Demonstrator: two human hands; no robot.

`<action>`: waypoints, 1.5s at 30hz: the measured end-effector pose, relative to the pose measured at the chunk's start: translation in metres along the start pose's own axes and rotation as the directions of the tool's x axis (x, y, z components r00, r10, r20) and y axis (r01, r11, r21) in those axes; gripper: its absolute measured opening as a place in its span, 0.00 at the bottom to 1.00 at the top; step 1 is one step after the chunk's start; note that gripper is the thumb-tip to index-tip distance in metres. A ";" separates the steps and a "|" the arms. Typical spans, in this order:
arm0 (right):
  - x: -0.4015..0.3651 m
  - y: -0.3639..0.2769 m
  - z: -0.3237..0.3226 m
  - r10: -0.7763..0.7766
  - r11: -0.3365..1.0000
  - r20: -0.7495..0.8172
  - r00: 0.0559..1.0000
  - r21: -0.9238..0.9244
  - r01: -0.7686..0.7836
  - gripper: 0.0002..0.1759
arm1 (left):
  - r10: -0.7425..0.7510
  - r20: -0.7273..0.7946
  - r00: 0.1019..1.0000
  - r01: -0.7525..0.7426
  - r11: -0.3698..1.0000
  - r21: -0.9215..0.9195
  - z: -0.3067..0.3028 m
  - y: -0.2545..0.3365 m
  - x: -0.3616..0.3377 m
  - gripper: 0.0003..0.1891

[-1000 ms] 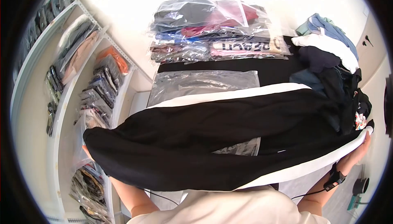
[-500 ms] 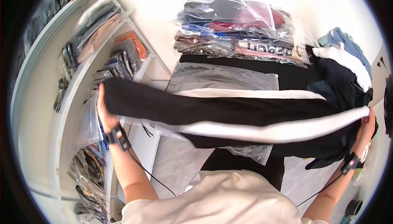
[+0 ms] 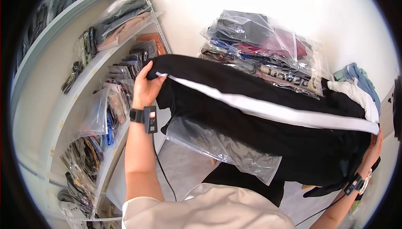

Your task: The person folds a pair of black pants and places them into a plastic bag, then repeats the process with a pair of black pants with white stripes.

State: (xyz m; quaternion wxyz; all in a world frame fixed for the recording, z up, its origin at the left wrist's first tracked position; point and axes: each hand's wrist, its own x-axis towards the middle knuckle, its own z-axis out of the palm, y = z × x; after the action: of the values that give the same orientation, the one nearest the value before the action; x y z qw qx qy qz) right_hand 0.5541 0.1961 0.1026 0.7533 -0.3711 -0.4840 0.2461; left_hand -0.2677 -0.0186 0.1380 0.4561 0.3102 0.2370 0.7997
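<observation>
A long black garment (image 3: 201,72) with a white stripe is stretched sideways between both hands. My left hand (image 3: 147,85) pinches its left end, thumb and fingers closed on the black cloth near the stripe's tip. At the far right my right hand (image 3: 374,147) holds the other end; its fingers are partly hidden by the cloth. More black cloth lies beneath the garment. A clear plastic bag (image 3: 222,145) sticks out below it, toward my body.
Stacked bagged clothes (image 3: 259,44) stand behind the garment. Shelves (image 3: 63,107) with bagged clothes curve along the left. A pile of loose clothes, white and blue (image 3: 362,86), lies at the right back. A black cable hangs from each wrist device.
The garment's left end has moved right and up with my left hand, which now pinches it. The stripe slants down to the right, and more of the clear bag shows below.
</observation>
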 end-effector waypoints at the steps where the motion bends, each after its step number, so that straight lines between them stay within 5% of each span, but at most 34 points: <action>1: -0.007 -0.003 -0.011 0.026 0.999 -0.049 0.998 -0.041 -0.028 0.23 | 0.000 -0.089 0.996 0.002 1.000 0.022 0.007 0.001 -0.012 0.12; 4: -0.033 -0.009 -0.037 0.076 0.991 -0.269 0.960 -0.084 -0.102 0.22 | 0.034 -0.197 0.980 -0.017 0.996 0.089 -0.008 0.015 -0.053 0.14; 5: -0.034 0.007 -0.067 0.079 0.991 -0.133 0.988 -0.100 -0.092 0.17 | 0.034 -0.256 0.966 -0.002 0.992 0.124 -0.025 0.021 -0.067 0.15; 7: -0.058 0.010 -0.082 0.232 0.968 -0.128 0.964 -0.063 -0.242 0.07 | 0.144 -0.386 0.911 -0.015 0.948 0.318 -0.057 0.032 -0.097 0.17; 8: -0.069 0.018 -0.093 0.260 0.958 -0.152 0.954 -0.081 -0.275 0.07 | 0.044 -0.367 0.929 0.064 0.959 0.276 -0.086 0.041 -0.112 0.20; 10: -0.095 0.013 -0.084 0.096 0.948 -0.215 0.972 -0.277 -0.154 0.04 | -0.014 -0.302 0.953 0.107 0.951 0.291 -0.099 0.042 -0.138 0.27; 13: -0.126 -0.010 -0.059 0.112 0.603 0.057 0.992 -0.797 -0.023 0.20 | -0.113 -0.306 0.945 0.252 0.848 0.467 -0.094 0.036 -0.151 0.28; 14: -0.124 0.002 -0.073 0.282 0.582 0.164 0.945 -0.812 -0.033 0.22 | -0.130 -0.300 0.945 0.290 0.758 0.584 -0.099 0.037 -0.150 0.28; 16: -0.136 0.000 -0.054 0.397 0.312 0.234 0.887 -0.944 0.110 0.22 | -0.263 -0.376 0.889 0.446 0.688 0.573 -0.074 0.023 -0.141 0.29; 17: -0.142 -0.003 -0.036 0.395 0.154 0.136 0.909 -0.985 0.081 0.21 | -0.260 -0.406 0.876 0.474 0.615 0.630 -0.084 0.017 -0.137 0.29; 18: -0.148 -0.008 -0.016 0.393 0.153 0.135 0.910 -0.985 0.080 0.21 | -0.254 -0.434 0.864 0.500 0.537 0.680 -0.094 0.011 -0.133 0.29; 20: -0.157 -0.011 0.014 0.118 -0.054 0.283 0.952 -0.955 0.291 0.21 | -0.254 -0.480 0.839 0.541 0.477 0.692 -0.090 -0.001 -0.124 0.30; 25: -0.169 -0.001 0.057 0.125 0.236 0.567 0.814 -0.814 0.530 0.27 | -0.171 -0.513 0.841 0.537 0.371 0.757 -0.105 -0.024 -0.110 0.31; 27: -0.175 0.003 0.068 0.207 0.323 0.605 0.769 -0.784 0.530 0.24 | 0.383 -0.173 0.907 0.313 -0.340 0.887 -0.125 -0.036 -0.114 0.31; 28: -0.178 0.003 0.073 0.204 0.322 0.601 0.772 -0.786 0.527 0.24 | 0.383 -0.168 0.908 0.308 -0.340 0.888 -0.098 -0.037 -0.110 0.31; 30: -0.179 0.001 0.084 0.141 0.372 0.632 0.762 -0.747 0.550 0.21 | 0.236 0.242 0.941 -0.062 -0.583 0.810 -0.001 -0.052 -0.098 0.30; 32: -0.181 -0.007 0.098 0.110 0.388 0.640 0.761 -0.732 0.560 0.17 | -0.045 0.025 0.999 -0.033 -0.174 0.984 0.042 -0.085 -0.083 0.29; 34: -0.182 0.002 0.099 0.061 0.475 0.713 0.698 -0.636 0.608 0.14 | -0.214 0.247 0.945 -0.245 0.039 0.969 0.063 -0.129 -0.071 0.27; 36: -0.184 -0.011 0.107 -0.067 0.488 0.750 0.658 -0.550 0.677 0.12 | -0.316 0.472 0.823 -0.494 0.013 0.869 0.084 -0.161 -0.059 0.25; 38: -0.182 -0.020 0.096 -0.105 0.532 0.803 0.587 -0.453 0.715 0.14 | -0.437 0.511 0.741 -0.568 -0.001 0.823 0.091 -0.174 -0.043 0.26; 41: -0.191 -0.033 0.074 -0.123 0.543 0.719 0.684 -0.528 0.653 0.15 | -0.585 0.488 0.648 -0.621 -0.033 0.783 0.099 -0.180 -0.028 0.15; 42: -0.195 -0.033 0.065 -0.061 0.534 0.675 0.735 -0.601 0.595 0.15 | -0.641 0.427 0.638 -0.619 -0.096 0.780 0.105 -0.176 -0.027 0.11; 44: -0.195 -0.034 0.044 0.068 0.488 0.734 0.676 -0.615 0.619 0.15 | -0.639 0.458 0.618 -0.657 -0.100 0.748 0.107 -0.172 -0.029 0.09; 45: -0.197 -0.027 0.032 0.081 0.474 0.746 0.661 -0.612 0.633 0.13 | -0.602 0.539 0.590 -0.677 -0.004 0.736 0.112 -0.171 -0.030 0.10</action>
State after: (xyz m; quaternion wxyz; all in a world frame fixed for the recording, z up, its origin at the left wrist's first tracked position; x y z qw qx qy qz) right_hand 0.4447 0.0462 0.0241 0.2688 -0.4720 -0.8387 -0.0389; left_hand -0.0759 0.0464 0.0940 0.1072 0.8603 0.4779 0.1416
